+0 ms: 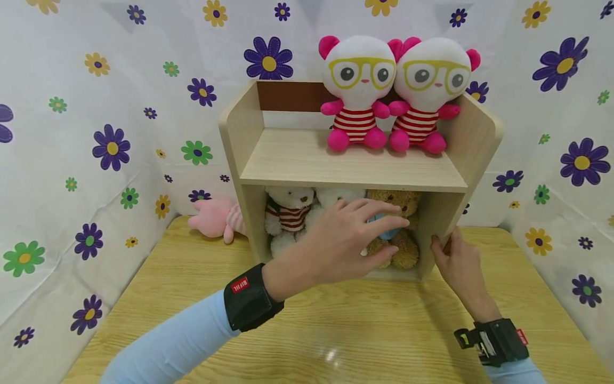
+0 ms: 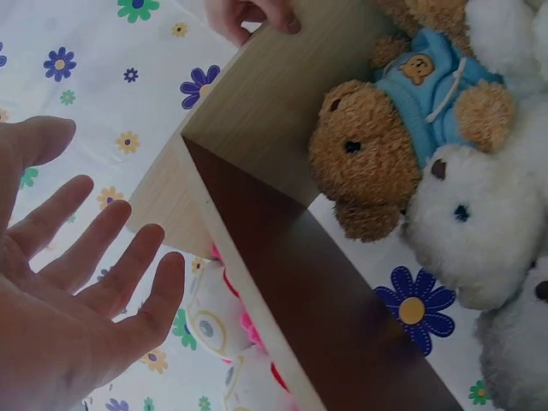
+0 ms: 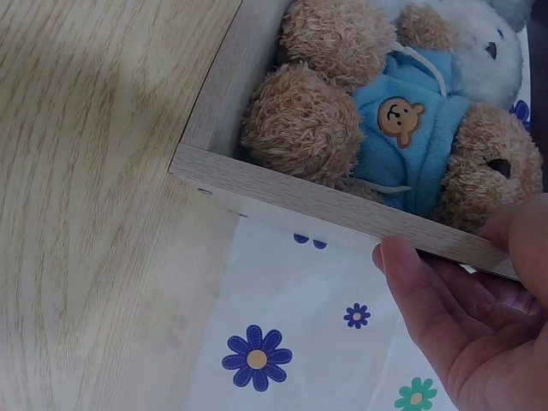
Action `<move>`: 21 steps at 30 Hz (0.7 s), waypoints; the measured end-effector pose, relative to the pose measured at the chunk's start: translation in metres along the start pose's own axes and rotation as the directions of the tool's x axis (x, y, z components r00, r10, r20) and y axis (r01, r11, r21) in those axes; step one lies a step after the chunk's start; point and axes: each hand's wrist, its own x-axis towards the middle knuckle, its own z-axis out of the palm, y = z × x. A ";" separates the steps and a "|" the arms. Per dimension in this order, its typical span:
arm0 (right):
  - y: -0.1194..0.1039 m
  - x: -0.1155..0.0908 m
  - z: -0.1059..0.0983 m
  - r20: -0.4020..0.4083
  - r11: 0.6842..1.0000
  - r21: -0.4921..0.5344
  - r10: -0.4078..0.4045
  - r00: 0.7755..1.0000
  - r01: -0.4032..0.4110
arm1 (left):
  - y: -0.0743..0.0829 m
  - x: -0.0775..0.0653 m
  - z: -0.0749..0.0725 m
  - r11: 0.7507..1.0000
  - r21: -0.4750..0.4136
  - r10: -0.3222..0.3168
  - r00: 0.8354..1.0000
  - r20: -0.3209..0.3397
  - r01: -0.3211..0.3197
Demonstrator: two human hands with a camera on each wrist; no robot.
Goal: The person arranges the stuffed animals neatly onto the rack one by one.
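A small wooden shelf (image 1: 355, 160) stands on the table, with plush toys on both levels. My left hand (image 1: 342, 237) hovers before the lower compartment, its fingers spread and holding nothing; the left wrist view shows a gap between that hand and the shelf. With my right hand (image 1: 462, 266) I grip the edge of the right side panel (image 3: 342, 205), thumb on the inner face and fingers outside. Just inside that panel sits a brown teddy bear (image 3: 411, 128) in a blue hoodie. White bears (image 2: 471, 223) sit beside it, partly hidden by my left hand in the head view.
On the upper level two panda plush toys (image 1: 357, 90) in striped shirts lean together at the right. A pink plush toy (image 1: 216, 217) lies on the table (image 1: 307, 330) against the shelf's left side. Flower-printed cloth (image 1: 120, 69) hangs behind and around.
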 end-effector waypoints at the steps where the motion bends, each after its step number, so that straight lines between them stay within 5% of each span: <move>1: 0.000 0.000 0.000 0.001 1.000 0.002 0.003 1.000 -0.003 | 0.000 -0.003 0.002 1.000 -0.001 -0.004 1.000 0.005 0.004; 21: 0.002 0.000 0.002 -0.011 1.000 -0.010 0.010 1.000 -0.010 | -0.032 -0.083 0.025 0.981 -0.042 -0.186 0.981 0.056 0.189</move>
